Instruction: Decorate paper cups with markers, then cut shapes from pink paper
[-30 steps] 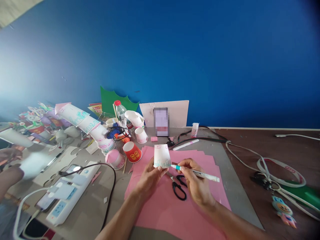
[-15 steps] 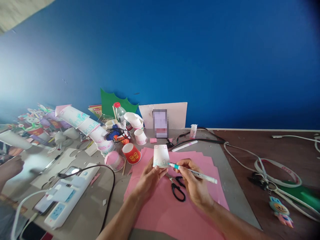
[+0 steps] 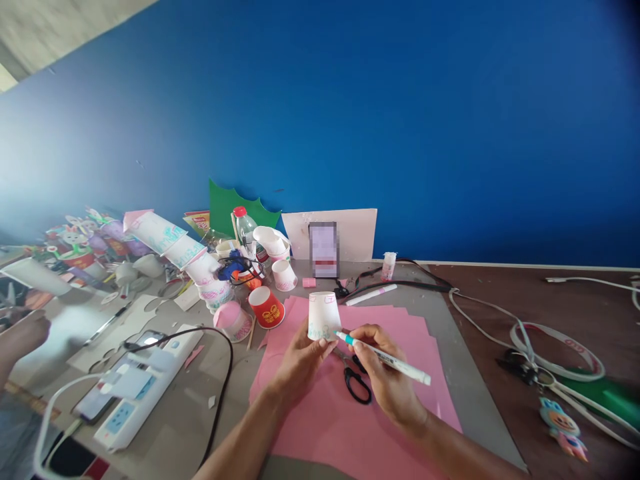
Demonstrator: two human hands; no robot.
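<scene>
My left hand point(image 3: 303, 360) is closed on the lower part of a white paper cup point(image 3: 324, 313). Pink marks run along the cup's top, and teal drawing lines its lower side. Between the fingers of my right hand point(image 3: 387, 373) is a white marker point(image 3: 395, 362) with a teal collar, its tip at the cup's lower right side. Below the hands, black-handled scissors point(image 3: 358, 387) lie on pink paper point(image 3: 345, 437); their blades are partly hidden by my left hand.
Left of the paper stand a red paper cup point(image 3: 267, 308), a leaning stack of decorated cups point(image 3: 185, 255) and a power strip point(image 3: 150, 387) with a black cable. Behind are a phone point(image 3: 324, 250) and a capped marker point(image 3: 371, 295). Another person's hand point(image 3: 27, 331) is at far left.
The view has shifted slightly. The cup has turned a little in my left hand, and the marker tip has moved from its lower right edge onto its drawn side.
</scene>
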